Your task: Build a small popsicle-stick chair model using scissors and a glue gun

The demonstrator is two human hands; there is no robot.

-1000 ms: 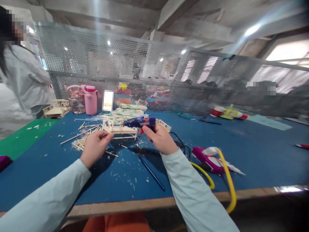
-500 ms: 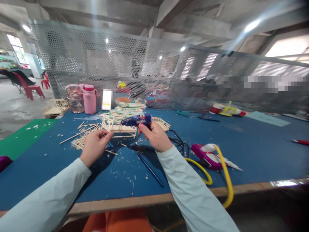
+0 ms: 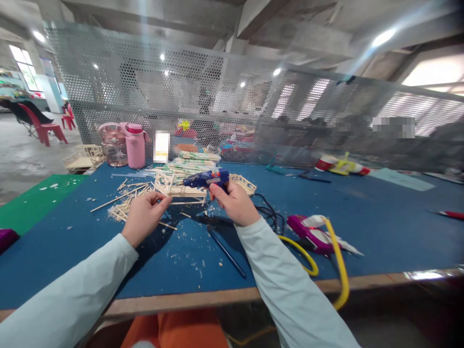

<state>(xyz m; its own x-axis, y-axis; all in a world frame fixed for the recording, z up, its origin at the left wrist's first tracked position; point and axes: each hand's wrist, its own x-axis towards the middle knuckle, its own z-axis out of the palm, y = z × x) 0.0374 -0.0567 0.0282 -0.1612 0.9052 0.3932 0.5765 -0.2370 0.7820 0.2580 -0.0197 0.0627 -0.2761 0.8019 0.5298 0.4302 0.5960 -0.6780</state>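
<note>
Blue tabletop (image 3: 362, 203), left fingers (image 3: 163, 204) pinching wooden frame (image 3: 189, 192), right fingers (image 3: 219, 194) gripping glue gun (image 3: 197, 180); label (image 3: 213, 180) illegible

- One head-worn view, facing forward and down across the blue-topped desk (image 3: 384, 217) from its near edge.
- Bare left hand (image 3: 142, 216) and bare right hand (image 3: 239, 205) show at close range.
- Grey perforated-metal screen (image 3: 145, 79) stands farther off.

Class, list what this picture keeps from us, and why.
In the head view:
Blue glue gun: handle mostly hidden by the right hand.
Wooden frame: near left corner covered by the left hand.
Purple object: cut off by the left edge.
Bright panel: contents washed out, pixelated.
</note>
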